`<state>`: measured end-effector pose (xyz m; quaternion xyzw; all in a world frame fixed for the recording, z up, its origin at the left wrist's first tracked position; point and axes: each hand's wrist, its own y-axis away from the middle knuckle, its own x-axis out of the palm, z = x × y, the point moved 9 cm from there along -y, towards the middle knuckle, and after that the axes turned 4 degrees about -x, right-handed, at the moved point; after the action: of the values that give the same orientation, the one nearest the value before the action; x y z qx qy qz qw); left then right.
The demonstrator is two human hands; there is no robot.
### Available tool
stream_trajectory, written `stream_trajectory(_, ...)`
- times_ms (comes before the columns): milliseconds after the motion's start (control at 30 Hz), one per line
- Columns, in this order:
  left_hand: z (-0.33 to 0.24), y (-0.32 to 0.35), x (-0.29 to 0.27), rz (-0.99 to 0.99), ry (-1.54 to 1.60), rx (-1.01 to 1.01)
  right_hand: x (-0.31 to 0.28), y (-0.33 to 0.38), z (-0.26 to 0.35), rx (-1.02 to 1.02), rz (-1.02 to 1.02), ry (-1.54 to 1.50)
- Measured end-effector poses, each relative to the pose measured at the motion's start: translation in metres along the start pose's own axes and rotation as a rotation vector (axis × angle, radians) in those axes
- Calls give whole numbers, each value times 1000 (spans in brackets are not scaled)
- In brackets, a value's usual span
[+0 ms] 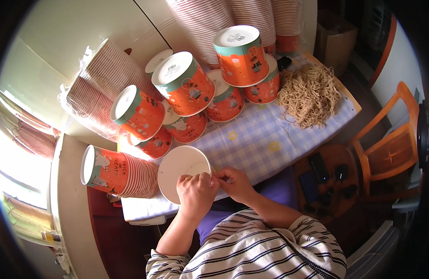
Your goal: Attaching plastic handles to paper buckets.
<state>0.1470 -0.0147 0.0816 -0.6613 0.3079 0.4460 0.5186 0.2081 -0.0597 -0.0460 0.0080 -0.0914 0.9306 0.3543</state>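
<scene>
Paper bucket (pixel 179 165) shows its white interior at the near edge of the tabletop (pixel 258 142), the left hand (pixel 197 195) closed on its rim; the right hand (pixel 235 185) is narrowed there, its hold unclear. A nested stack (pixel 119 172) lies by the near-left corner; upturned buckets (pixel 193 88) stand farther back.

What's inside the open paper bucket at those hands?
Inside the open bucket, its pale lining and a small dark spot toward the left show. The left hand covers the opening's lower right, so what lies behind it is hidden.
</scene>
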Motion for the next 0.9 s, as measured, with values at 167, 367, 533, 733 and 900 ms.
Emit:
stream_trajectory(167,1,1,-1,-6,16,4,1,0,-2,-6,-26,-21)
stream_trajectory(367,6,4,2,-31,43,-18,3,0,-4,-10,-36,3)
stream_trajectory(533,8,4,0,-16,97,-55,1,0,-4,-6,-31,-9)
stream_trajectory(733,8,4,2,13,94,-43,4,2,-9,-23,-11,-41)
stream_trajectory(900,11,8,9,28,149,-73,6,2,-9,-25,-1,-47)
